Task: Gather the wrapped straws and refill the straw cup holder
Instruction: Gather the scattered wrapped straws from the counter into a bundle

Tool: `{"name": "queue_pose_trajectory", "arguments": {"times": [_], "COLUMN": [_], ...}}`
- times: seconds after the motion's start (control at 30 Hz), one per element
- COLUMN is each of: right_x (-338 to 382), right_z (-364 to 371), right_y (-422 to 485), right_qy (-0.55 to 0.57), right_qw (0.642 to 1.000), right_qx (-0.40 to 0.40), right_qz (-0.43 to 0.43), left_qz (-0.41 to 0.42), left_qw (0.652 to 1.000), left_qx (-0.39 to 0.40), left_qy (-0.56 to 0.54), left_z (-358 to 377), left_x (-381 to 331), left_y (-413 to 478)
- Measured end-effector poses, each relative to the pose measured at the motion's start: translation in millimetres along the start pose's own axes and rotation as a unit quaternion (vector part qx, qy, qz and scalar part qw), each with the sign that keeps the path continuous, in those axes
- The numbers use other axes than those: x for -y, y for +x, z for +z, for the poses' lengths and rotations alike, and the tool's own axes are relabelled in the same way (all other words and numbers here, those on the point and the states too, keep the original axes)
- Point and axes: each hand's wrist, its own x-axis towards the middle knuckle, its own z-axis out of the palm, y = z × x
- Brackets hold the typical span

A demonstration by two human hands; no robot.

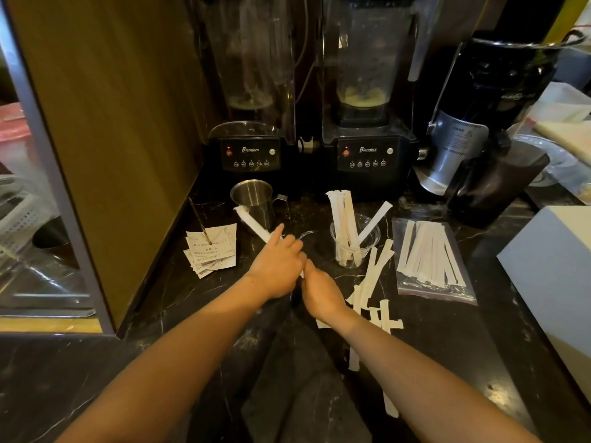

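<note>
A clear plastic cup (355, 247) stands mid-counter with several paper-wrapped straws upright in it. My left hand (278, 266) grips a long wrapped straw (251, 223) that slants up-left toward a steel pitcher. My right hand (321, 294) meets the left at the straw's near end, its fingers pinched there. Several loose wrapped straws (372, 282) lie scattered on the black counter right of my right hand. A clear zip bag (431, 260) further right holds more wrapped straws.
Behind the straw stands a steel pitcher (254, 201). Paper receipts (211, 251) sit on a spike at left. Two blenders (251, 151) and a grinder (473, 135) line the back. A white box (553, 263) sits at right, a wood panel at left.
</note>
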Motion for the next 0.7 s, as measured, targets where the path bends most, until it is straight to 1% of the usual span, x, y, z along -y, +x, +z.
{"name": "queue_pose_trajectory", "arguments": {"times": [0.13,0.27,0.33,0.43,0.5,0.57,0.63,0.7], "right_x": [3.6,9.5,14.5,21.9,29.7,31.6,31.4,32.2], "right_z": [-12.2,-22.7,-31.0,-35.3,-36.7,-38.6,-42.1,-47.2], "right_y": [2.0,3.9,1.3,0.0,-2.7,-3.1,-4.0,-6.8], "right_qy": [0.088,0.184,0.253,0.294,0.318,0.339,0.344,0.342], "right_qw": [0.995,0.981,0.966,0.953,0.945,0.937,0.935,0.935], "right_qx": [-0.047,-0.061,-0.062,-0.067,-0.079,-0.081,-0.072,-0.060], "right_qz": [-0.020,-0.023,-0.009,-0.011,-0.025,-0.038,-0.051,-0.067], "left_qz": [-0.019,-0.021,-0.020,-0.025,-0.026,-0.051,-0.098,-0.138], "left_qw": [0.998,0.994,0.981,0.948,0.930,0.904,0.858,0.792], "left_qx": [-0.063,-0.091,-0.162,-0.292,-0.340,-0.380,-0.395,-0.400], "left_qy": [-0.007,-0.050,-0.107,-0.119,-0.136,-0.190,-0.313,-0.440], "left_z": [-18.0,-34.8,-40.1,-50.1,-51.2,-55.1,-58.1,-62.7], "left_x": [-0.4,0.2,2.4,4.6,6.2,4.0,0.7,-2.9], "left_y": [-2.7,-2.8,-0.2,4.6,8.2,8.7,5.4,-1.5]}}
